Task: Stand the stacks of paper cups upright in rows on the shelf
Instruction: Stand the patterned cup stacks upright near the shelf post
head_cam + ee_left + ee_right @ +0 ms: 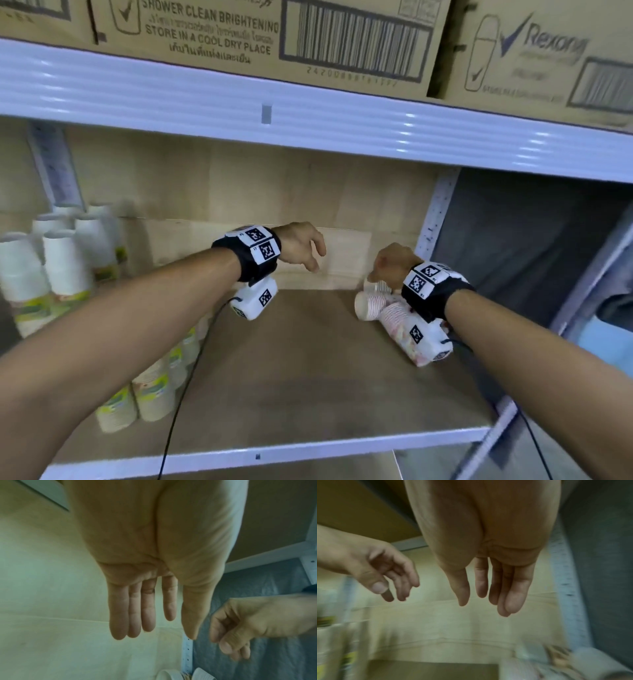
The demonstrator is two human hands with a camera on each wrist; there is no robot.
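Note:
Stacks of white and pink paper cups (387,310) lie on their sides at the right of the brown shelf board (308,370), partly hidden under my right wrist. My right hand (390,265) hovers just above them with relaxed fingers (513,595), holding nothing. My left hand (305,245) hangs over the middle of the shelf, fingers (145,608) straight and empty. Upright stacks of white and green cups (58,270) stand in rows at the left, and more (144,397) run toward the front edge.
The white upper shelf edge (308,116) carries cardboard cartons (260,34) close overhead. A white perforated upright (435,219) bounds the shelf on the right, with grey sheeting (513,246) beyond. A black cable (185,387) trails from my left wrist.

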